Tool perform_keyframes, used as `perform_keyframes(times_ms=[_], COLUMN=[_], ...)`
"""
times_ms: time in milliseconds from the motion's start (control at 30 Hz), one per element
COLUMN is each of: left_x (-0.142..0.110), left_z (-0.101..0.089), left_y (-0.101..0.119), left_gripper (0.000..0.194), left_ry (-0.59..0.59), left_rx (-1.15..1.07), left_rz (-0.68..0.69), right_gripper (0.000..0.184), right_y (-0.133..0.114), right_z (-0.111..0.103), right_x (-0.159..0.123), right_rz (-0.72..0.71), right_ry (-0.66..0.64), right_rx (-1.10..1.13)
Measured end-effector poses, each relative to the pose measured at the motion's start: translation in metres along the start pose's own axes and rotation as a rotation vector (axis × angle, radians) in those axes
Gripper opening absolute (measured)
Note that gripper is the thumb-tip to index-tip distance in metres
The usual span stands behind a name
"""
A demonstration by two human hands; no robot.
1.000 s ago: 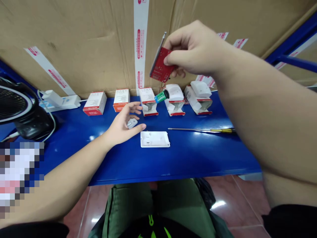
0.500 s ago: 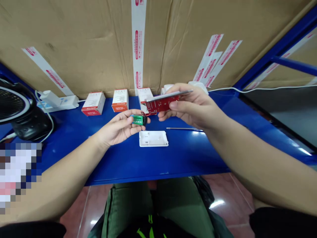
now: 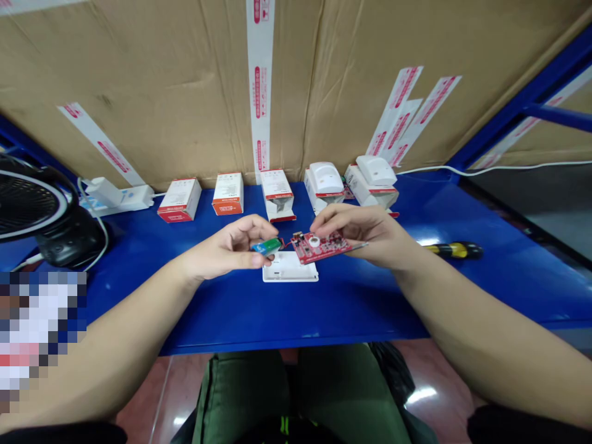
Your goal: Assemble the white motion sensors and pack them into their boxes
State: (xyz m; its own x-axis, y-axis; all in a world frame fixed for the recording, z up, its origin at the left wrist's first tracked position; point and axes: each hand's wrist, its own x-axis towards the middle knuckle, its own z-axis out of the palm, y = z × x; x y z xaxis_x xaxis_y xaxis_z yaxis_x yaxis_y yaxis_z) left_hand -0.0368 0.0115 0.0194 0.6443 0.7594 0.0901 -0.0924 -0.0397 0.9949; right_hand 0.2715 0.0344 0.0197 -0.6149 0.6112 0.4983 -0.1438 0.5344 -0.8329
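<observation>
My left hand (image 3: 226, 250) pinches a green 9V battery (image 3: 267, 246) between thumb and fingers. My right hand (image 3: 358, 231) grips a red circuit board (image 3: 320, 247) by its right end, with the component side up. A thin red wire runs from the battery to the board. Below both lies a white plastic casing (image 3: 290, 269), partly hidden by the board. To the right, a screwdriver with a yellow and black handle (image 3: 453, 250) rests on the blue bench, its shaft hidden behind my right hand.
Several white boxes with red edges (image 3: 179, 200) stand along the back of the blue bench (image 3: 222, 314), and white sensor housings (image 3: 326, 179) sit on open ones. A fan (image 3: 32, 206) and a power strip (image 3: 123, 200) stand at the left, before a taped cardboard wall (image 3: 152, 92).
Both hands have come lower and closer over the white casing. The red board has turned from edge-on to flat, and the screwdriver handle now shows to the right of my right arm.
</observation>
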Motion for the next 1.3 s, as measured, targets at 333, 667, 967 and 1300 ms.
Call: perform_keyframes(times_ms=[333,667,967,1300], left_x=[0.001,0.002,-0.001,0.001], left_z=[0.010,0.005,-0.016,-0.009], left_y=[-0.007,0.001,0.018,0.012], left_gripper=[0.056,0.050,0.043,0.037], left_ry=[0.135,0.131,0.067,-0.029], left_rx=[0.558,0.927,1.112,1.110], left_rz=[0.170,0.296,0.283,0.166], right_gripper=[0.013,0.017,0.048,0.072], right_y=[0.015,0.022,0.001,0.008], right_z=[0.012,0.026,0.014,0.033], right_x=[0.000,0.000,-0.008,-0.007], right_rz=[-0.220,-0.248,0.015,0.131], right_ry=[-0.087,-0.070,-0.122,-0.223], right_rx=[-0.412,-0.463,-0.752,-0.932])
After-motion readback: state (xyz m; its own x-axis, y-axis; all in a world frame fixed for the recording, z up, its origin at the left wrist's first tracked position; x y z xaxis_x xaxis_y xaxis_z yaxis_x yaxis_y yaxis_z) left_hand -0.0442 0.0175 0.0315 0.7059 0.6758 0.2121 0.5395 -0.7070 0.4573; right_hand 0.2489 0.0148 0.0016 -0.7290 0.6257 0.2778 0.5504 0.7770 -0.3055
